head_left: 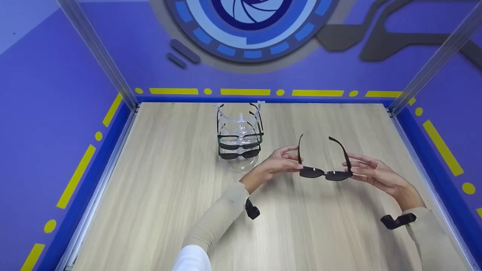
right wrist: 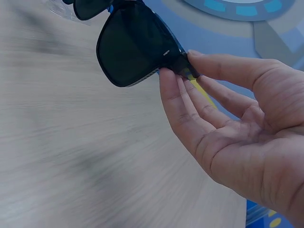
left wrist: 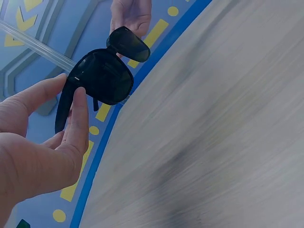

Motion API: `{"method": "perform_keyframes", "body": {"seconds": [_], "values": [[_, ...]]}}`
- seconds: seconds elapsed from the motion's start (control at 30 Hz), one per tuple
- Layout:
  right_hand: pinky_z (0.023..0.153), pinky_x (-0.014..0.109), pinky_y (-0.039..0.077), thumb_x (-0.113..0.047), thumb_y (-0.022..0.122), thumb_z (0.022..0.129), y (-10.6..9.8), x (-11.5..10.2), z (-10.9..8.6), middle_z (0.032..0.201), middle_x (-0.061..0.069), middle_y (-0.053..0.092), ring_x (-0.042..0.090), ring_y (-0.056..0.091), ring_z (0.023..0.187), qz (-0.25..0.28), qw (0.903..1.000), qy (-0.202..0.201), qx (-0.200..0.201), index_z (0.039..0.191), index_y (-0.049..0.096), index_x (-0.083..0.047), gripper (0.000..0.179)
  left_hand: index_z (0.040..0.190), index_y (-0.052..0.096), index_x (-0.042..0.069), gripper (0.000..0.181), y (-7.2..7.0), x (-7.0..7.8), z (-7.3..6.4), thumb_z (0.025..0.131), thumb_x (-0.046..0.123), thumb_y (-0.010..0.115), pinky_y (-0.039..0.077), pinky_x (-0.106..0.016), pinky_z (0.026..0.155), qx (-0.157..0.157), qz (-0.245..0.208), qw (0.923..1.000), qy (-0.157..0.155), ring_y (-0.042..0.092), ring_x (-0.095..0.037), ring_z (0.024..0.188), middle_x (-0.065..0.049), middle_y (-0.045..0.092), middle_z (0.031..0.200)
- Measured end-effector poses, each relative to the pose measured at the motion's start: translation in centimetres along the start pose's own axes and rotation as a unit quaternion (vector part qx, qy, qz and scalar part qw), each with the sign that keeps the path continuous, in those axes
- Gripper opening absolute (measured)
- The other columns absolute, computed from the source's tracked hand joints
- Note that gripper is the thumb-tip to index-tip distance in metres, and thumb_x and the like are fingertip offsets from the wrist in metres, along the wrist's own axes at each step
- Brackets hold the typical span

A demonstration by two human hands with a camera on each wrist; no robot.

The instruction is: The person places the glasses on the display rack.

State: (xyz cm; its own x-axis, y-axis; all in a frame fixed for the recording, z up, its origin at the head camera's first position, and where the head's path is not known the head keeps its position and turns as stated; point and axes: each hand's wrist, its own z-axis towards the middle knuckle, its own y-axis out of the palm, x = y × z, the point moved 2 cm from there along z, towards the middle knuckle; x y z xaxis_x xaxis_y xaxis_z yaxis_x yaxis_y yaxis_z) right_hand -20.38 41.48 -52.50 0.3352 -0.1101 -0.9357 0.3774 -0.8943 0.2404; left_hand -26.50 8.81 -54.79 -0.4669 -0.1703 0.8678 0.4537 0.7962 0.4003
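Note:
A pair of black sunglasses (head_left: 337, 175) is held above the table with both temples unfolded toward the back. At its left hinge, my left hand (head_left: 276, 164) pinches the frame between thumb and fingers; the left wrist view shows the same grip near the dark lens (left wrist: 105, 78). My right hand (head_left: 380, 175) pinches the opposite hinge, and in the right wrist view its fingertips (right wrist: 170, 78) meet the temple beside the lens (right wrist: 130, 47). Left of my hands stands a clear display stand (head_left: 241, 119) carrying several glasses, with dark sunglasses (head_left: 240, 154) lowest.
The wood-grain table (head_left: 162, 210) is bordered by blue panels (head_left: 113, 75) with yellow markings at the back and sides. Metal posts (head_left: 101, 56) rise at the rear corners. The stand's round clear base (head_left: 241, 165) lies close to my left hand.

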Motion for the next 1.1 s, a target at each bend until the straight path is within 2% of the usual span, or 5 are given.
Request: {"method": "perform_keyframes", "body": {"seconds": [0.2, 0.33, 0.6, 0.87, 1.1], "values": [[0.1, 0.029, 0.058, 0.01, 0.042, 0.104, 0.0, 0.0, -0.1, 0.135, 0.008, 0.069, 0.015, 0.069, 0.119, 0.043, 0.9989, -0.006, -0.016, 0.148, 0.051, -0.014, 0.051, 0.149, 0.048, 0.007, 0.068, 0.1, 0.5, -0.4, 0.087, -0.015, 0.067, 0.06, -0.044, 0.098, 0.0, 0.001, 1.0, 0.004, 0.071, -0.017, 0.087, -0.022, 0.07, 0.12], [0.1, 0.03, 0.058, 0.01, 0.042, 0.104, 0.0, 0.0, -0.2, 0.134, 0.007, 0.07, 0.016, 0.07, 0.119, 0.051, 0.9985, -0.007, -0.016, 0.146, 0.054, -0.015, 0.05, 0.149, 0.048, 0.007, 0.068, 0.2, 0.6, -0.6, 0.087, -0.014, 0.068, 0.06, -0.043, 0.097, -0.001, 0.0, 1.0, 0.01, 0.071, -0.016, 0.088, -0.016, 0.071, 0.115], [0.101, 0.03, 0.057, 0.01, 0.043, 0.103, 0.4, -0.6, -0.2, 0.132, 0.003, 0.071, 0.015, 0.068, 0.121, 0.03, 0.9995, -0.007, -0.01, 0.148, 0.051, -0.015, 0.052, 0.151, 0.046, 0.006, 0.072, 0.4, 1.0, -1.2, 0.086, -0.013, 0.07, 0.061, -0.04, 0.096, 0.002, -0.004, 0.9996, 0.026, 0.071, -0.015, 0.089, -0.005, 0.069, 0.106], [0.099, 0.031, 0.059, 0.011, 0.045, 0.102, 0.9, -1.6, -0.6, 0.133, 0.007, 0.07, 0.017, 0.071, 0.117, 0.029, 0.9992, -0.027, -0.003, 0.146, 0.055, -0.012, 0.05, 0.152, 0.045, 0.008, 0.075, 0.5, 1.7, -1.7, 0.085, -0.015, 0.07, 0.061, -0.041, 0.096, -0.002, -0.009, 0.9996, 0.027, 0.071, -0.016, 0.09, -0.012, 0.067, 0.117], [0.101, 0.032, 0.058, 0.012, 0.044, 0.102, 1.4, -2.1, -0.7, 0.134, 0.008, 0.069, 0.016, 0.069, 0.12, 0.03, 0.9983, -0.046, -0.018, 0.147, 0.053, -0.011, 0.052, 0.154, 0.043, 0.008, 0.076, 0.5, 2.2, -2.2, 0.086, -0.015, 0.069, 0.061, -0.04, 0.096, -0.007, -0.016, 0.9995, 0.027, 0.071, -0.015, 0.09, -0.003, 0.067, 0.107]]}}
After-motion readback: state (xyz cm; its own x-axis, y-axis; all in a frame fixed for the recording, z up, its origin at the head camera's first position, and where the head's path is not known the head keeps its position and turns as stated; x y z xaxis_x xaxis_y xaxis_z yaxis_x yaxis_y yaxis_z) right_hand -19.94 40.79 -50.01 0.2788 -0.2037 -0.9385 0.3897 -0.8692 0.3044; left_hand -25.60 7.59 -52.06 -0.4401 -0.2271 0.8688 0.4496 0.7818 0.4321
